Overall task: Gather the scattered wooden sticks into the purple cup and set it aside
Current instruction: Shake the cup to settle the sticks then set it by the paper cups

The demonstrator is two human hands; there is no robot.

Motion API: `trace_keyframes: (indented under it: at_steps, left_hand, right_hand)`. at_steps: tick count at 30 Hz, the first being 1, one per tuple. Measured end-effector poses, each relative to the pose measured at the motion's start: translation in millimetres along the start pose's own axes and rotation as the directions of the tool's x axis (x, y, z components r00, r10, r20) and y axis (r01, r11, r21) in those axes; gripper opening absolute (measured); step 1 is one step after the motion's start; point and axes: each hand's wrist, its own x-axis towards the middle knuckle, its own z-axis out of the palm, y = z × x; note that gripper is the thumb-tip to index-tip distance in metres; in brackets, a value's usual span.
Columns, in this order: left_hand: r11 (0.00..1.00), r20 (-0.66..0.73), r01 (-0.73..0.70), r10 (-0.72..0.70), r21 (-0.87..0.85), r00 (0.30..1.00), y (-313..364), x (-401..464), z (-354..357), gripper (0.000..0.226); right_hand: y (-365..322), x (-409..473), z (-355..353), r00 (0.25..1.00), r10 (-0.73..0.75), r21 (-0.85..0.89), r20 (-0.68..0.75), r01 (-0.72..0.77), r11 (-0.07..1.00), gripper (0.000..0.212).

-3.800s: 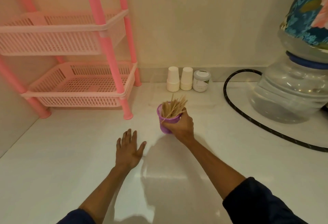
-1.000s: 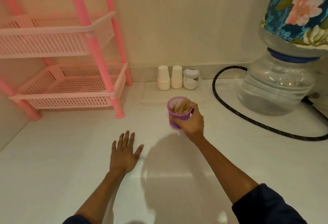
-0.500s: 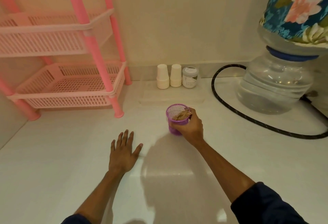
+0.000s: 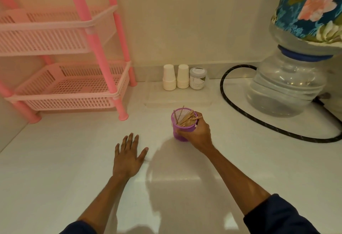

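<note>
Our right hand [image 4: 197, 133] grips the purple cup [image 4: 182, 125], now lowered onto the white desk [image 4: 55, 159] after being held tilted a moment ago. The wooden sticks [image 4: 186, 118] have settled inside it. Our left hand [image 4: 127, 157] rests flat, fingers spread. Gathering looks finished; only letting go remains.

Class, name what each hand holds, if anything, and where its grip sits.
Right hand grips the purple cup around its side wall; left hand holds nothing.
</note>
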Motion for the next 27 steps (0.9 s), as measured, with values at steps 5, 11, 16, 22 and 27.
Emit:
trace_keyframes:
  at_steps: [5,11,16,22,27]
  left_hand:
    - [1.000,0.005,0.007,-0.007,-0.003,1.000,1,1,-2,0.082]
    - [1.000,0.006,0.014,-0.014,-0.002,1.000,3,-2,-3,0.082]
    - [1.000,0.005,0.011,-0.011,-0.011,1.000,4,0,-5,0.081]
    - [1.000,0.000,0.006,-0.006,-0.022,1.000,2,-1,-4,0.077]
    - [1.000,-0.001,0.008,-0.008,-0.031,1.000,2,-1,-4,0.078]
  right_hand:
    - [11,-3,1,0.996,0.006,0.049,0.086,-0.011,0.999,0.087]
    - [11,-25,23,0.997,0.016,0.003,-0.082,-0.016,1.000,0.131]
    - [3,-28,43,0.965,0.012,-0.061,-0.264,-0.029,0.998,0.090]
    - [-20,-3,34,0.981,-0.057,0.083,-0.184,0.073,0.994,0.089]
    - [-11,0,25,0.995,-0.025,0.095,-0.099,0.034,0.995,0.081]
